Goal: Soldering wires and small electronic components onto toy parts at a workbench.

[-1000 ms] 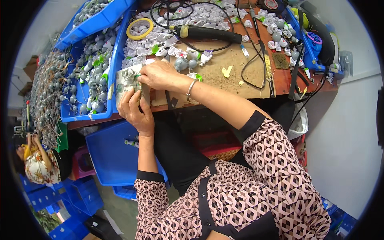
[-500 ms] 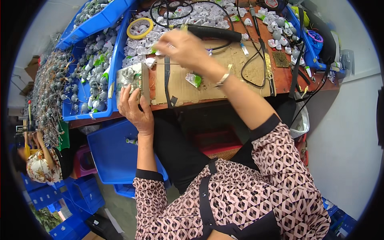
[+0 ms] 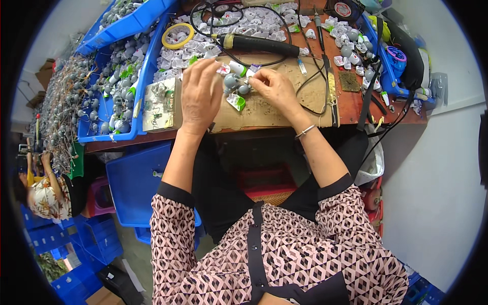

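Note:
My right hand (image 3: 278,92) is closed in a pinch at the edge of a small cluster of grey ball-shaped parts (image 3: 232,81) above the cardboard mat (image 3: 274,109). My left hand (image 3: 200,96) is raised just left of the cluster, fingers stretched upward and holding nothing that I can see. Below the balls a white-and-green plastic shell (image 3: 236,102) lies on the cardboard. Beyond them is a white-and-green cylindrical piece (image 3: 237,68). A small pale box (image 3: 160,109) stands behind my left wrist.
White plastic shells (image 3: 254,23) are heaped at the back. A blue bin (image 3: 109,136) of grey balls stands at left. A black-wrapped tool (image 3: 262,44), looping cables and a yellow tape ring (image 3: 177,36) lie beyond the mat. Another person (image 3: 51,198) sits far left.
My left hand has left the pale box and moved up and right. My right hand has drawn back from the shell pile toward the mat. Grey balls now show between my hands.

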Action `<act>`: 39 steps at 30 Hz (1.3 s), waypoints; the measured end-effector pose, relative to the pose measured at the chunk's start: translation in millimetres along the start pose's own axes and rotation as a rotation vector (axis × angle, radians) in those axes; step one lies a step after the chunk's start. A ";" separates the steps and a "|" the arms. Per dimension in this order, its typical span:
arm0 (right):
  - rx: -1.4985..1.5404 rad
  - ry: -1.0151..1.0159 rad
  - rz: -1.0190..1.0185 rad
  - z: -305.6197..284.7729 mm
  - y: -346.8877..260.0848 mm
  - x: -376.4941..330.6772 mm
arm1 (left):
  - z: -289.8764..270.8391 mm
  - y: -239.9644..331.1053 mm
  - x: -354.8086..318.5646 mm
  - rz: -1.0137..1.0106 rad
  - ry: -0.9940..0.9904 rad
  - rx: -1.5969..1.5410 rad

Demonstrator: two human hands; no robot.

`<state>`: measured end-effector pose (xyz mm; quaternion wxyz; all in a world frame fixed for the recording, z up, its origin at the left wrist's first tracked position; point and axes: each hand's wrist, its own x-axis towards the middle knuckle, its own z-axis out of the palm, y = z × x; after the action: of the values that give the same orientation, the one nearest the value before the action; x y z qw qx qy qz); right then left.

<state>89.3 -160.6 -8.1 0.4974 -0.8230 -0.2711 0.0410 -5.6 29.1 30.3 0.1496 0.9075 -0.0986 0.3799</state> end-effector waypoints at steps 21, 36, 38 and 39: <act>1.052 -0.175 0.318 -65.8 -3.1 -8.2 | 3.4 -25.0 23.7 0.065 -0.405 0.158; 1.073 -0.479 0.243 -114.4 -57.5 23.9 | 5.6 9.4 26.4 -0.127 -0.069 -0.286; 1.177 -0.550 0.341 -110.9 -57.6 24.4 | 4.8 21.7 48.2 -0.322 -0.049 -0.599; 1.220 -0.594 0.372 -107.4 -58.4 23.3 | 6.7 22.5 52.3 -0.372 -0.095 -0.783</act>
<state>121.7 -213.9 99.5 0.7599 -0.3838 -0.1787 0.4933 28.5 2.3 67.8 0.5438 0.8011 -0.0770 0.2381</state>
